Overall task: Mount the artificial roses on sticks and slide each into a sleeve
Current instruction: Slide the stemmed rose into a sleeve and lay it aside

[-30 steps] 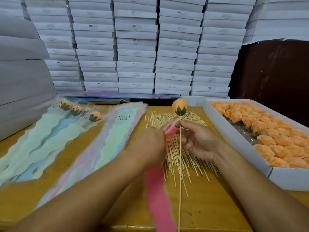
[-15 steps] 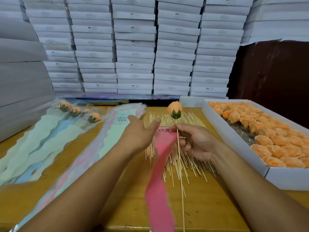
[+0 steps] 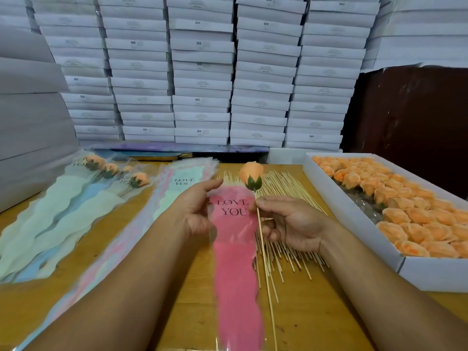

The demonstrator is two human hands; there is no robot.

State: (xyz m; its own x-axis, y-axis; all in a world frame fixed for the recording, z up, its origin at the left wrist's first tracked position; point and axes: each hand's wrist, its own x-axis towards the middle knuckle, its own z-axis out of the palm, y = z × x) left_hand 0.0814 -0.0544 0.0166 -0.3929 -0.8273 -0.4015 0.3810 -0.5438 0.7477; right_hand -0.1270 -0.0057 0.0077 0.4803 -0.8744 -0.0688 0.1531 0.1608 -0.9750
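Nearest the person, the pink sleeve (image 3: 236, 262) hangs long and narrow toward the desk (image 3: 316, 323) edge, its printed "LOVE YOU" end raised between the two hands. The left hand (image 3: 196, 211) grips the sleeve's upper left edge, thumb in front and fingers reaching up behind it, probably to hold the mouth up and steady so it can take a stick. Just right of it, the right hand (image 3: 291, 224) pinches the stick (image 3: 263, 252) a little below the flower, the other fingers curled loosely. That high pinch seems meant to keep the mounted rose (image 3: 251, 176) upright and the long lower end free to aim. The stick runs down alongside the sleeve's right edge; as far as can be seen it is outside the sleeve.

Under and beyond the right hand lies the pile of bare sticks (image 3: 286, 196), and further right the white box of loose roses (image 3: 405, 214), both within easy reach. Left of the left hand lies a fanned stack of empty sleeves (image 3: 177, 181), and beyond that the finished sleeved roses (image 3: 111, 173), set aside. Stacked white boxes (image 3: 202, 72) fill the back.

Against half a second ago, the sleeve is now flatter and facing the camera with its print readable, the left hand has shifted to its edge, and rose and stick stand closer to the sleeve's top.
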